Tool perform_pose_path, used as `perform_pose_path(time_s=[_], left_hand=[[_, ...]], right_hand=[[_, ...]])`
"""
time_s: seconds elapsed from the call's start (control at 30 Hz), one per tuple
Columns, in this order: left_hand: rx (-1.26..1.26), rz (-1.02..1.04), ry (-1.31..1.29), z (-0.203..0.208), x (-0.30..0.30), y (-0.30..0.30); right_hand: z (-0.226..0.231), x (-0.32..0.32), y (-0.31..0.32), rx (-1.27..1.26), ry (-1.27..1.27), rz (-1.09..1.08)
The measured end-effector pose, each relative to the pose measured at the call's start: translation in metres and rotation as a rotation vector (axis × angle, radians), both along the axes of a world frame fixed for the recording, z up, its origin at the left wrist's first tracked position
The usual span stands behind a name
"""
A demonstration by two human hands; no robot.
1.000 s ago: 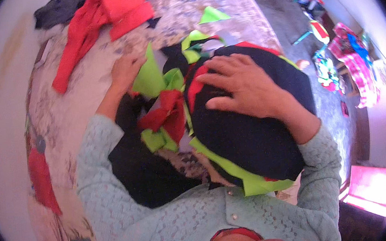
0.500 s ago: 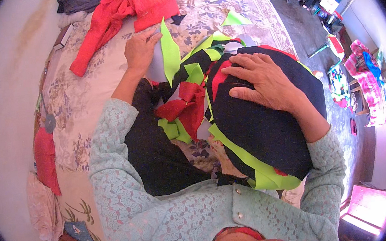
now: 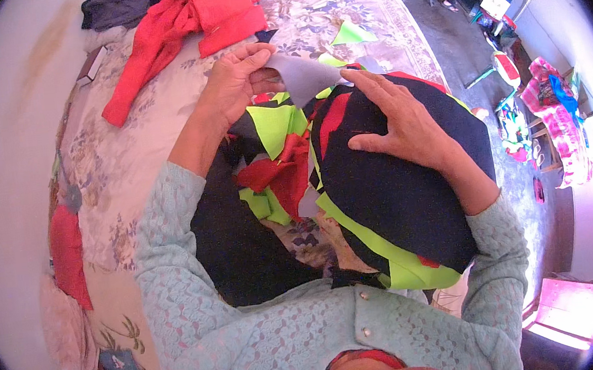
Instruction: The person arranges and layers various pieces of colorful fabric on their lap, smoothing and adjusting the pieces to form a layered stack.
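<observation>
Flowered bedding covers the bed [image 3: 128, 166] where the work goes on, and a cluttered room floor falls away to the right.

At the middle of it, a grey fabric piece [image 3: 305, 77] is pinched between thumb and fingers of the left hand [image 3: 232, 83], raised just above the heap of cut cloth. It looks thin, limp and very light; it droops from the pinch and would fold or slip away if held by one point alone. A hold along an edge or at a corner, as now, seems the sound way to take it, and a second hand would be needed to keep it flat.

Just beside it, the right hand [image 3: 406, 126] lies spread and flat, fingers released, pressing on a dark navy bundle [image 3: 399, 196] that rests on the person's lap. Its index fingertip reaches up to the grey piece's lower edge. The bundle is rounded and soft, layered with neon green strips [image 3: 392, 265] that stick out at the bottom edge; it probably gives under pressure and would sag if lifted from one side.

Between the hands lies a jumble of scraps [image 3: 276, 158] in red, neon green and black, loose and overlapping. A black cloth [image 3: 234, 242] spreads beneath the left forearm.

Farther out, a red garment [image 3: 193, 26] lies crumpled at the head of the bed, with a dark one [image 3: 115, 5] beside it. More bright fabrics [image 3: 556, 114] hang across the room at the right.
</observation>
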State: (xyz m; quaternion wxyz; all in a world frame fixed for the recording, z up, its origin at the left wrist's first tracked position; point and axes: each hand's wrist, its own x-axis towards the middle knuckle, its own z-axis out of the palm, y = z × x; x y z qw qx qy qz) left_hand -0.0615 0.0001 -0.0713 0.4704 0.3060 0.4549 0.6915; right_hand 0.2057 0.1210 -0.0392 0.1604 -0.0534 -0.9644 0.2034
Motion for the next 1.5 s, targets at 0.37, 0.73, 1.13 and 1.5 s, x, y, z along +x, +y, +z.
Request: perform_pose_path(time_s=[0.37, 0.73, 1.13, 1.5], left_hand=[[0.257, -0.585, -0.223, 0.04, 0.068, 0.004], [0.215, -0.615, 0.108, 0.032, 0.08, 0.001], [-0.05, -0.17, 0.806, 0.015, 0.073, 0.005], [0.118, 0.094, 0.823, 0.019, 0.065, -0.003]], right_hand=[[0.004, -0.001, -0.001, -0.264, 0.176, -0.06], [0.009, 0.006, -0.001, -0.454, 0.17, -0.112], [0.013, 0.011, 0.005, -0.421, 0.315, 0.019], [0.064, 0.023, 0.01, -0.521, 0.405, -0.301]])
